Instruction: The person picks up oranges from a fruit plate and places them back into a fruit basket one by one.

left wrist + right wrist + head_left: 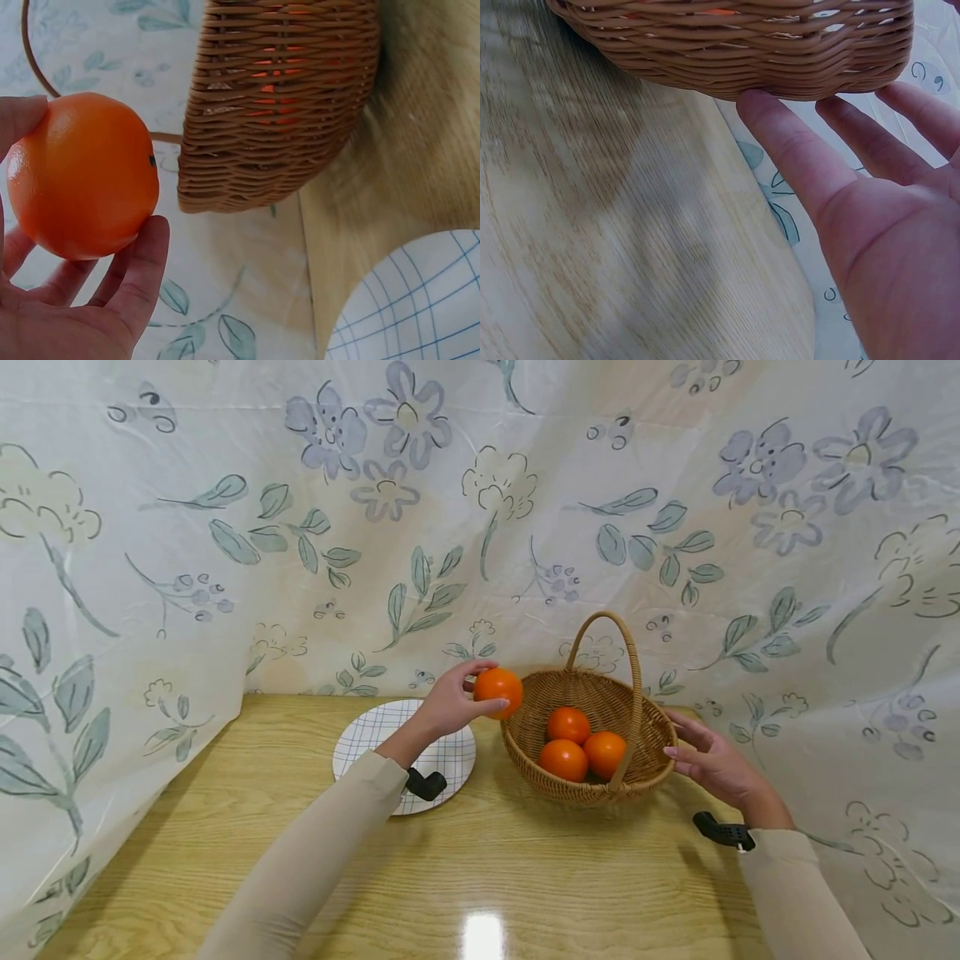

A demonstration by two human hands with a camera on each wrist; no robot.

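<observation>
My left hand [452,700] grips an orange [498,692] between thumb and fingers, above the table and close to the left rim of a wicker basket [570,789]. The left wrist view shows the same orange [84,176] against the fingers, with a small dark stem mark on its side. Three more oranges [568,725] lie inside the basket, which has a tall arched handle [634,668]. Over at the basket's right side, my right hand [716,768] touches the rim. Its extended fingers [795,146] meet the woven wall in the right wrist view.
A round white plate [367,735] with a blue grid pattern lies left of the basket, partly under my left forearm. The wooden table [450,860] runs back to a floral curtain [375,568], which also hangs along both sides.
</observation>
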